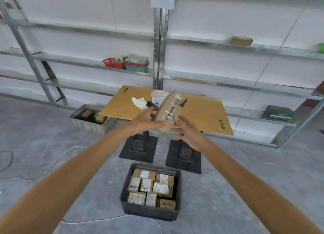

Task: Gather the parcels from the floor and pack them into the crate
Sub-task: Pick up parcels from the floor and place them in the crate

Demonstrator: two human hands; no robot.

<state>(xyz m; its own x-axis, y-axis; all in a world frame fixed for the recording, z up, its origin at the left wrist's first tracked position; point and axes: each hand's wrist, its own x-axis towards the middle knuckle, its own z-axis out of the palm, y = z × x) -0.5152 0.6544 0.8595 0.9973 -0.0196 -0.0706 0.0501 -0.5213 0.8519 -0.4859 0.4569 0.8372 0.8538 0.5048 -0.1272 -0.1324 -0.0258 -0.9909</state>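
I hold a brown cardboard parcel [171,109] wrapped in clear tape, tilted, in front of me at chest height. My left hand [147,119] grips its left side with the fingers curled under and the thumb on top. My right hand [185,130] touches its lower right end, fingers fairly straight. Below, on the floor, a black plastic crate [177,214] holds several small labelled cardboard parcels [149,186] packed side by side.
A low wooden table [201,114] on two black pedestal bases stands behind the crate, with a cloth and a cup on it. A grey bin [87,125] with boxes sits at its left. Metal shelving lines the wall. White cord [57,158] lies on the concrete floor.
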